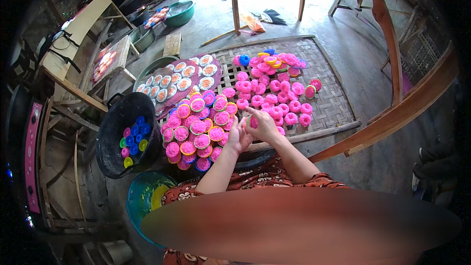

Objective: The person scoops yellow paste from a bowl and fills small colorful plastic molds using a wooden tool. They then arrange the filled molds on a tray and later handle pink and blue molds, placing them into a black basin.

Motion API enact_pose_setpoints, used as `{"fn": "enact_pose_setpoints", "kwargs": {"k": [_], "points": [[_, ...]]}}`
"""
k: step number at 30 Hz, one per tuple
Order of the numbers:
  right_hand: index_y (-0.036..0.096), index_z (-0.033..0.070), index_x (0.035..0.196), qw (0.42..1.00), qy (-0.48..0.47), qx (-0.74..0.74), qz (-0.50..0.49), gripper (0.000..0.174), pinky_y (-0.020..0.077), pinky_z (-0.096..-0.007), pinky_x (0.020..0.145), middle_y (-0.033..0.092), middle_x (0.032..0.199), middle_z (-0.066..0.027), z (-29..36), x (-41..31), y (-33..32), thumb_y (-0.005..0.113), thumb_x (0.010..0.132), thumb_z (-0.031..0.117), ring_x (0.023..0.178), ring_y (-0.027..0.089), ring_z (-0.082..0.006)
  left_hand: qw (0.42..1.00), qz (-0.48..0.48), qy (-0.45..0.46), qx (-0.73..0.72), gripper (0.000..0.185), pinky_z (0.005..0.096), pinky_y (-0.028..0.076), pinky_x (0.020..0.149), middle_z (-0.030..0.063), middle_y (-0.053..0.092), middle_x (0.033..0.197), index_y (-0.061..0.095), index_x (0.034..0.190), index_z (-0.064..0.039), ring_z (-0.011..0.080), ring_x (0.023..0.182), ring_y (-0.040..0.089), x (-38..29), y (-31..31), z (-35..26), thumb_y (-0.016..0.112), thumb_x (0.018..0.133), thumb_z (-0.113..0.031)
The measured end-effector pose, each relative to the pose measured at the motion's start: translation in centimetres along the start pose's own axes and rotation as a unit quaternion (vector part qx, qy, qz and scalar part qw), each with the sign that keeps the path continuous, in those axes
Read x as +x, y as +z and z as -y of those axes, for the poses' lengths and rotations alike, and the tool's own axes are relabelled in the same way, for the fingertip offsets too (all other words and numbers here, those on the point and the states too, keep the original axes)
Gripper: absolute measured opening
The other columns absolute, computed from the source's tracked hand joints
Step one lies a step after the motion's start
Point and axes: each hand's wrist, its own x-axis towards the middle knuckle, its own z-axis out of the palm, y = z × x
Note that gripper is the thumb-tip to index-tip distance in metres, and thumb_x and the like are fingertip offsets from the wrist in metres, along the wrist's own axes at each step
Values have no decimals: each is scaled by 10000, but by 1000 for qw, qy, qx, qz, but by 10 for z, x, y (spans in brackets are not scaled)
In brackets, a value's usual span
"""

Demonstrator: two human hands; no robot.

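Observation:
Both hands meet over the front edge of a woven bamboo tray (327, 99). My right hand (265, 126) grips a small round mould (252, 122) with a green rim and pink stringy filling. Under and beside the mould is my left hand (240, 138), its palm turned up; whether it also grips the mould is unclear. To the left lies a heap of colourful plastic moulds filled with pink strands (198, 127). Pink ring-shaped pieces (283, 97) are spread over the tray on the right, and several stacked yellow and blue moulds (269, 60) are among pink ones at its back.
White-and-orange round pieces (184, 84) cover a purple cloth at the back left. A black tub (106, 151) with coloured moulds stands left, a teal basin (138, 191) nearer me. A curved wooden beam (401, 117) borders the right. Part of another person shows at far right.

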Motion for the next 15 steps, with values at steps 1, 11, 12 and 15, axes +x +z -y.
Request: {"fn": "enact_pose_setpoints", "kwargs": {"k": [1,11,12,15], "points": [[488,116,1284,999,25,39,5,658,458,-387,871,618,1071,-147,0,0,-3,716,674,209,998,592,-293,1000,-1,-3,24,743,486,425,954,118,457,1271,203,1425,-164,308,1110,522,-2,0,-1,306,879,-656],[409,87,1328,970,94,218,56,701,482,-356,862,565,1198,-135,19,10,-30,747,742,273,1016,587,-236,997,36,-40,61,701,434,458,953,127,451,1286,334,1332,-101,269,1116,531,-2,7,4,302,882,-638],[409,75,1324,938,135,314,61,676,483,-350,860,558,1201,-137,19,11,-32,734,760,258,1018,583,-228,998,57,-29,25,697,434,451,967,136,449,1285,333,1328,-87,270,1130,520,0,7,7,306,886,-625],[402,40,1307,845,213,486,69,546,470,-340,894,514,1218,-164,13,12,-34,653,833,142,1061,558,-226,998,55,-14,3,619,379,471,929,106,478,1230,375,1300,-111,229,1110,513,0,4,12,372,888,-573]]}}
